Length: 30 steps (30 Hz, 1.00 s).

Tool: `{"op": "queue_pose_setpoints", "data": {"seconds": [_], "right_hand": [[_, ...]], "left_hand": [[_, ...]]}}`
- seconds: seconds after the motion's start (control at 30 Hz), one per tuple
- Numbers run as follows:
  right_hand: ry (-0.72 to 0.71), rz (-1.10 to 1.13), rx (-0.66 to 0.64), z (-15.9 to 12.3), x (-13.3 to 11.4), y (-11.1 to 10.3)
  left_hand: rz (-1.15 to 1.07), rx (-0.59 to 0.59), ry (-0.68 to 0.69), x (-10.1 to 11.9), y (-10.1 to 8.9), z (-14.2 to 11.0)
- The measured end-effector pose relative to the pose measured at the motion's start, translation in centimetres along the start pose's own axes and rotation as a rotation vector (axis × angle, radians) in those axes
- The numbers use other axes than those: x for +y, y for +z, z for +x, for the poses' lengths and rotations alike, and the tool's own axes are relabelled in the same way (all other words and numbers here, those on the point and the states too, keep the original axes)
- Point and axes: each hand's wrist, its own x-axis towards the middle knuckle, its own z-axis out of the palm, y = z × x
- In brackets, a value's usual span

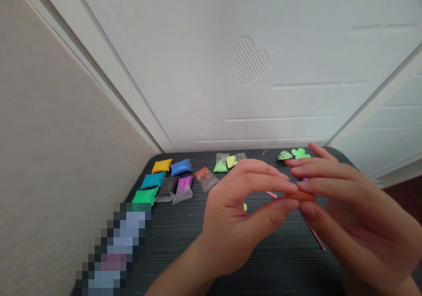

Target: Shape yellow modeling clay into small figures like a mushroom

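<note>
Head view: both hands (227, 225) (369, 212) pinched narrowly on orange piece (309, 196).

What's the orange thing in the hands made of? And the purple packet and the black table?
The orange piece looks like matte modelling clay, smooth and evenly coloured, though fingers hide part of it. The purple packet seems to be shiny plastic film: its lower end is see-through. The table could be wood or laminate; it has fine grain-like streaks.
</note>
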Motion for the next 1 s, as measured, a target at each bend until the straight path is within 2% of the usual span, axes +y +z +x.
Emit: {"op": "queue_pose_setpoints", "data": {"seconds": [0.27, 0.43, 0.53, 0.6, 0.67, 0.73, 0.8, 0.9, 1.0], "right_hand": [[0.057, -0.003, 0.032, -0.1, 0.2, 0.4], [0.089, -0.003, 0.098, 0.1, 0.0, 0.6], [0.079, 0.013, 0.135, 0.2, -0.3, 0.4], [0.084, 0.031, 0.143, 0.1, -0.5, 0.2], [0.096, 0.046, 0.136, -0.1, -0.6, -0.2], [0.107, 0.059, 0.118, -0.5, -0.6, -0.7], [0.14, 0.062, 0.086, -1.2, -0.1, -1.1], [0.286, 0.085, 0.008, -2.5, 1.3, -1.1], [0.542, 0.232, 0.011, -3.8, 3.5, 0.6]], "left_hand": [[-0.006, 0.013, -0.034, 0.1, 0.1, 0.0], [0.007, 0.141, -0.069, -0.2, -1.3, 0.5], [0.101, 0.19, -0.082, -0.1, -2.3, 0.9], [0.201, 0.149, -0.106, 0.0, -2.6, 1.3], [0.297, 0.05, -0.138, -0.1, -2.6, 1.4], [0.399, -0.083, -0.196, -1.1, -2.4, 1.3], [0.512, -0.212, -0.289, -2.9, -2.4, 0.5], [0.613, -0.258, -0.398, -6.5, -3.0, -2.1], [0.63, -0.286, -0.454, -9.2, -3.9, -5.5]]}}
